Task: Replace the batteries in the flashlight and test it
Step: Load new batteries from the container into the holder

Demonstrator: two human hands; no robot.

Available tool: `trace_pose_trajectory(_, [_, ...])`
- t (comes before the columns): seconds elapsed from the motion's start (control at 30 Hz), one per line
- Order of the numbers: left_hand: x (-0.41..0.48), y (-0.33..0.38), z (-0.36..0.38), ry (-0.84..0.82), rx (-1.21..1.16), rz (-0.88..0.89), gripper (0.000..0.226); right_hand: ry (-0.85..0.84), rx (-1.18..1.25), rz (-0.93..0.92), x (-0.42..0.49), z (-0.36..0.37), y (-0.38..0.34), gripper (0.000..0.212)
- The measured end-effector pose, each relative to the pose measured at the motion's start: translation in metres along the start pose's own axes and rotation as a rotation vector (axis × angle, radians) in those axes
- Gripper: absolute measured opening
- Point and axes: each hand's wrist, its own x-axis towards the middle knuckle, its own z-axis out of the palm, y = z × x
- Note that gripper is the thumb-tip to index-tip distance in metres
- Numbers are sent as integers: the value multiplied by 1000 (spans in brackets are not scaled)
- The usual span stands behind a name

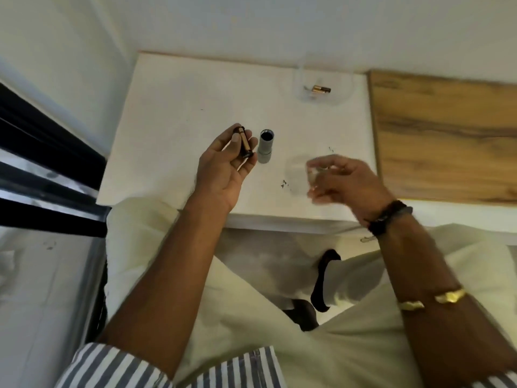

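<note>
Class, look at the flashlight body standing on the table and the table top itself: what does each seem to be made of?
Flashlight body: probably metal, perhaps aluminium, or grey plastic; a matte silver-grey tube with a dark open end. Table top: likely painted or laminated board; smooth, flat white with small dark marks and a thin pale edge at the back.
</note>
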Motion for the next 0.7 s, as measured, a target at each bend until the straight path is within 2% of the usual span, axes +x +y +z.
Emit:
trace_pose_trajectory(0.1, [-7,-6,5,-67,23,31,25,475,-341,-133,28,-21,3,15])
trace_pose_trajectory(0.17, [-11,-10,7,-119,18,19,25,596,-590,-139,46,-31,15,16])
trace_pose_trajectory(0.27, [-15,-20,11,-178,86,-15,28,595,-733,-119,60,-33,30,17])
trace_pose_trajectory(0.6, [-18,-50,14,-271,134,-121,24,614,-693,-116,54,-32,37,19])
trace_pose_trajectory(0.7, [-18,-50,14,-282,139,-120,25,587,-547,-158,36,-23,31,15])
